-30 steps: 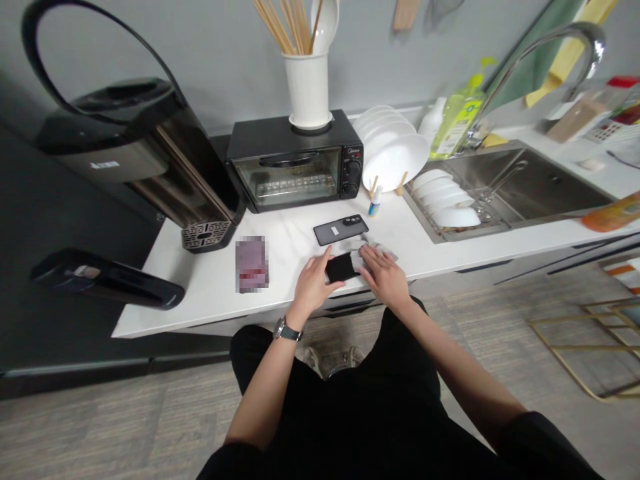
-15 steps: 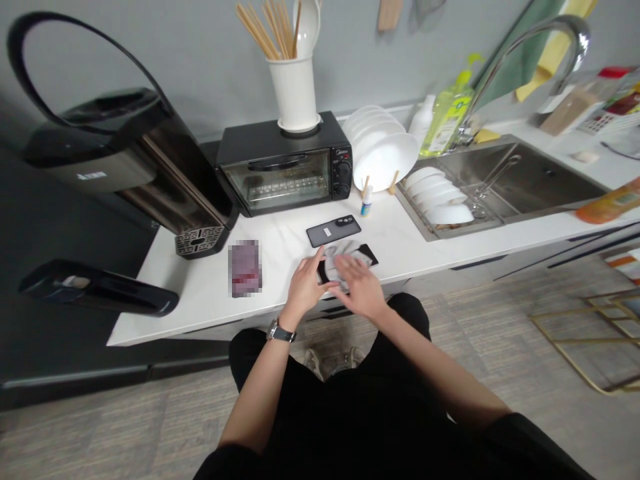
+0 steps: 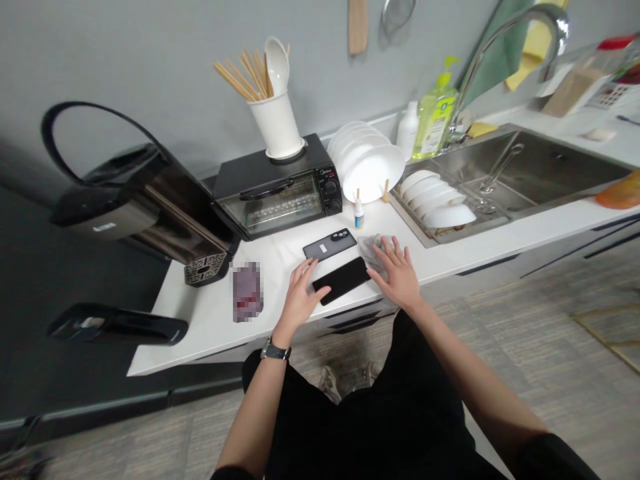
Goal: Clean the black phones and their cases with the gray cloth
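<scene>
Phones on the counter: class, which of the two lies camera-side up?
The grey phone, nearer the toaster oven: its lenses and a white sticker show. The black phone between the hands shows only plain black.

Both arms are stretched forward from the bottom of the frame toward its centre. The left hand [image 3: 299, 299] is laid flat, fingers spread; the right hand [image 3: 399, 272] is likewise splayed, palm down. A watch is worn on the left wrist.

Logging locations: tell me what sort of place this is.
Most likely a home kitchen: a stainless steel sink with a curved faucet, white plates racked upright, and a black toaster oven on the white counter.
</scene>
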{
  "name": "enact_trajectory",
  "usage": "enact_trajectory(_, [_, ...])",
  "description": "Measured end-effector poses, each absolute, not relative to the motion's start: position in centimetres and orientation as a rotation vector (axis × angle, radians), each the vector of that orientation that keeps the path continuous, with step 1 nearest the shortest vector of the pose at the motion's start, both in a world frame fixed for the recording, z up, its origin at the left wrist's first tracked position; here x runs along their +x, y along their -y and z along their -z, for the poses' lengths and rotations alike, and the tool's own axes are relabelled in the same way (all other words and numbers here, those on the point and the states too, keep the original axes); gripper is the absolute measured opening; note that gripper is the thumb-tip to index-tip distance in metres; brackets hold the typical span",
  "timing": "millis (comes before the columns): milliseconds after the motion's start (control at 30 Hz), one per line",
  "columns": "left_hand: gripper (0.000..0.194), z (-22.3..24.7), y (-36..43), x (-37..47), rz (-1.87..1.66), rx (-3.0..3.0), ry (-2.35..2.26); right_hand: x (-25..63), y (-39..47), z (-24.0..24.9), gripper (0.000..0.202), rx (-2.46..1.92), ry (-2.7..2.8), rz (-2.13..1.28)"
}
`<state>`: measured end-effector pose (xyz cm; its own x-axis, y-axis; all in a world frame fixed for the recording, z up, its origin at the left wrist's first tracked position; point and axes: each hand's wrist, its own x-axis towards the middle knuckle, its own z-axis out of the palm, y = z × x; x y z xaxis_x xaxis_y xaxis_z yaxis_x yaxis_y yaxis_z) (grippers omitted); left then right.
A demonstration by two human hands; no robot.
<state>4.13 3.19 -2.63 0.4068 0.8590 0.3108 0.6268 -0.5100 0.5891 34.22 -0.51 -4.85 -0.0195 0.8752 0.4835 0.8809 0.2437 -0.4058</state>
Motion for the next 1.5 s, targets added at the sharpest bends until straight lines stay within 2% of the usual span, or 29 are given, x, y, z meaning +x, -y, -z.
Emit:
enact_trajectory(67, [0.064,2.3,-5.7,4.4,-0.825,2.337,-1.312,33.0,0.7,4.3,0.052,-1.440,1.876,-0.027])
enact_trajectory(133, [0.067,2.2,-8.6,4.9,-0.769,2.409,-1.347,32.1,0.4,3.7,0.045,-1.224,2.010,-0.146])
enact_trajectory(233, [0.062,2.4,-11.6,5.6,-0.623,2.519,-1.283,31.4,-0.8,3.2,0.055,-1.022,2.254,-0.265])
enact_trajectory(333, [0.047,2.3,-11.9,5.6,-0.586,2.600,-1.260,31.4,-2.2,3.1,0.069,-0.999,2.378,-0.260])
enact_trajectory(433, [0.037,1.5,-10.2,4.8,-0.672,2.576,-1.385,31.6,-3.3,2.9,0.067,-0.950,2.422,-0.275])
enact_trajectory(600, [0.037,0.3,-8.2,3.6,-1.004,2.195,-1.635,31.4,-3.9,2.4,0.071,-0.973,2.445,-0.287])
enact_trajectory(833, [0.029,2.1,-8.0,2.6,-0.947,2.150,-1.459,32.4,-2.1,0.7,0.068,-0.964,2.374,-0.350])
enact_trajectory(933, [0.041,2.7,-6.3,1.2,-0.914,2.138,-1.412,33.4,-1.4,-1.1,0.068,-1.014,2.346,-0.337])
enact_trajectory(1033, [0.087,3.1,-4.0,-0.2,-0.788,2.115,-1.399,33.6,-2.1,-2.4,0.068,-1.062,2.382,-0.282])
enact_trajectory(1100, [0.105,3.1,-2.8,-0.6,-0.763,2.122,-1.410,32.9,-3.6,-2.7,0.067,-1.060,2.434,-0.259])
enact_trajectory(1300, [0.107,3.0,-2.2,-0.6,-0.765,2.169,-1.353,28.6,-8.6,-1.6,0.055,-0.917,2.600,-0.394])
enact_trajectory(1500, [0.103,3.1,-2.5,-1.1,-0.774,2.147,-1.313,26.5,-8.3,1.1,0.059,-0.911,2.495,-0.528])
